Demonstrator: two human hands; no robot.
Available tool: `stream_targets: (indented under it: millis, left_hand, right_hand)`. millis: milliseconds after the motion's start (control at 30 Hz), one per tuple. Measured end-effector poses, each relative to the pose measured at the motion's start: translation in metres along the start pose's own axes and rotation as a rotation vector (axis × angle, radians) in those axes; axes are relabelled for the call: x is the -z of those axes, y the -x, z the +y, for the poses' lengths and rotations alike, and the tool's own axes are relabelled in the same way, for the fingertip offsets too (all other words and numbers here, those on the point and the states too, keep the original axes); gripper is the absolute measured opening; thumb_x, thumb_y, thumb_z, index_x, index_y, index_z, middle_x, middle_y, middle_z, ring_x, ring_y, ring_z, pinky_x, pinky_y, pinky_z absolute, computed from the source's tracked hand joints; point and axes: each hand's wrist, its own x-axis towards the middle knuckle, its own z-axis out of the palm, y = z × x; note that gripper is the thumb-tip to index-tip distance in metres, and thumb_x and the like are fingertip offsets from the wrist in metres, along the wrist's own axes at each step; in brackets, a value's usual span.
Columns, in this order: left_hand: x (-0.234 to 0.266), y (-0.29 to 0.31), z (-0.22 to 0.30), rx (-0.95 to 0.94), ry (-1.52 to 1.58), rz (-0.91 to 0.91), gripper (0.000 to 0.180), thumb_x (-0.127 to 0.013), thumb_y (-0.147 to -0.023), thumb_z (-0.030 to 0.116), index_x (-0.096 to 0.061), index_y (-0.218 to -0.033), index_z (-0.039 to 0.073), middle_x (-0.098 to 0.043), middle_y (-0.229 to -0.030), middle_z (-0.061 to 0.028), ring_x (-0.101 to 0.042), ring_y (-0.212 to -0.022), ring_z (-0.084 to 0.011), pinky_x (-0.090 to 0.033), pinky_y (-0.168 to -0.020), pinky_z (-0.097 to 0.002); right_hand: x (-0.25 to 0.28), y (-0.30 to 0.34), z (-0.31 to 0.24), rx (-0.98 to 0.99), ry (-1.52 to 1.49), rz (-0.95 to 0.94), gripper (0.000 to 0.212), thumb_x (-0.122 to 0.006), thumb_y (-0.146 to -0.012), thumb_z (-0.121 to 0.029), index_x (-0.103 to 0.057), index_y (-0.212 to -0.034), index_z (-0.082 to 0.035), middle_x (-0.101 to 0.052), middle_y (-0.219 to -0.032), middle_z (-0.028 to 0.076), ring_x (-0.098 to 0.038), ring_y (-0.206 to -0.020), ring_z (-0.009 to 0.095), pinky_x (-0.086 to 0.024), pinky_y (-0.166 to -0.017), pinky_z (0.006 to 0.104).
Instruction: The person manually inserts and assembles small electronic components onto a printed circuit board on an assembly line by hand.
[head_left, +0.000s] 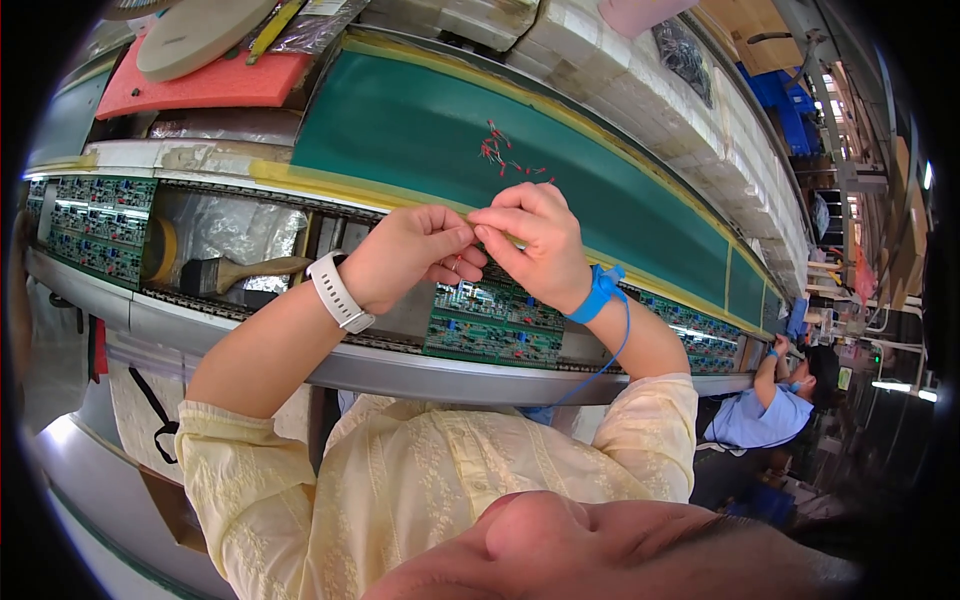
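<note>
My left hand (pixel 415 255), with a white band at its wrist, and my right hand (pixel 540 240), with a blue corded strap, meet fingertip to fingertip above the conveyor line. Thumb and forefinger are pinched on each hand. Whatever lies between them is too small to name, though a speck of red shows by the left fingers. Below my right hand sits a green circuit board (pixel 495 325) crowded with parts, partly covered by the hands. Beyond my fingers, small red components with thin wire leads (pixel 492 150) lie scattered on the green mat (pixel 400 110).
More circuit boards stand on the line at left (pixel 100 225) and right (pixel 705 345). Between the rails lie a brush (pixel 235 272) and a yellow tape roll (pixel 160 250). White foam blocks (pixel 640 120) line the far side. Another person (pixel 765 410) works at far right.
</note>
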Motion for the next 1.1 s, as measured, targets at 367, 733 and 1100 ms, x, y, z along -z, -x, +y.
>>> stream_targets:
  millis: [367, 733, 1100]
  left_hand:
    - [0.006, -0.004, 0.006, -0.047, -0.073, 0.149, 0.016, -0.05, -0.088, 0.015, -0.054, -0.094, 0.001, -0.061, -0.083, -0.0067, -0.059, -0.067, -0.0103, -0.048, -0.061, -0.0215]
    - [0.017, -0.003, 0.007, -0.076, -0.487, 0.097, 0.014, -0.047, -0.082, 0.003, -0.054, -0.092, -0.003, -0.062, -0.076, -0.0069, -0.058, -0.064, -0.0097, -0.048, -0.058, -0.0224]
    - [0.022, -0.003, 0.002, -0.146, -0.718, 0.096, 0.015, -0.05, -0.079, 0.004, -0.057, -0.09, -0.004, -0.064, -0.073, -0.0088, -0.062, -0.062, -0.014, -0.049, -0.058, -0.0253]
  right_hand:
    - [0.01, 0.006, 0.009, -0.163, -0.323, -0.131, 0.007, -0.061, -0.074, -0.006, -0.058, -0.081, -0.006, -0.053, -0.081, 0.007, -0.053, -0.069, 0.025, -0.045, -0.059, 0.0326]
    - [-0.004, 0.009, 0.014, 0.069, -0.045, -0.453, 0.005, -0.06, -0.073, -0.008, -0.057, -0.076, -0.007, -0.052, -0.077, 0.006, -0.055, -0.071, 0.026, -0.045, -0.061, 0.0358]
    - [-0.005, 0.007, 0.011, 0.079, 0.052, -0.502, 0.005, -0.059, -0.073, -0.01, -0.057, -0.077, -0.008, -0.052, -0.077, 0.006, -0.055, -0.072, 0.026, -0.046, -0.061, 0.0366]
